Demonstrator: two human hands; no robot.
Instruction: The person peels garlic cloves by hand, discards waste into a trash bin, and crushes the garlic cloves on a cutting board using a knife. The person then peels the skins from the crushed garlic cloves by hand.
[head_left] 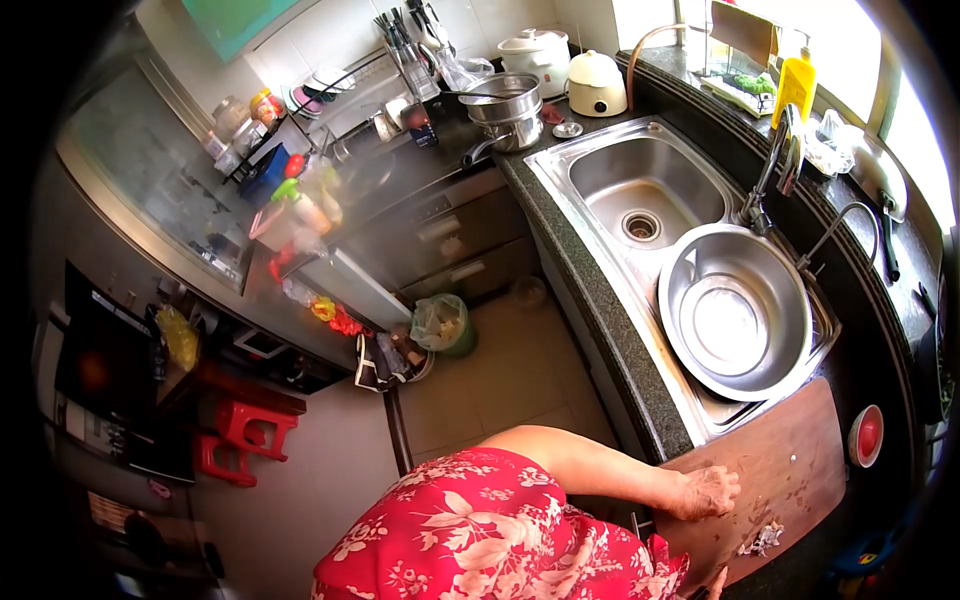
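Note:
On the wooden cutting board [815, 440] rests my left hand [708, 492], its fingers curled and pressed together; what they hold, if anything, is hidden. Only a finger or two of my right hand [718, 583] show at the board's lower edge, by the red floral clothing, so its grip is hidden. A small pile of chopped pale and purplish bits [765, 538] lies on the board, to the right of both hands. Small scraps and wet marks are scattered around it.
A large steel basin [735, 312] sits over the sink's near bowl, beside the empty sink bowl [650, 185] and faucet [762, 185]. A red-lined bowl [866, 436] stands right of the board. Pots [505, 110] are on the far counter; a green bin [455, 335] is on the floor.

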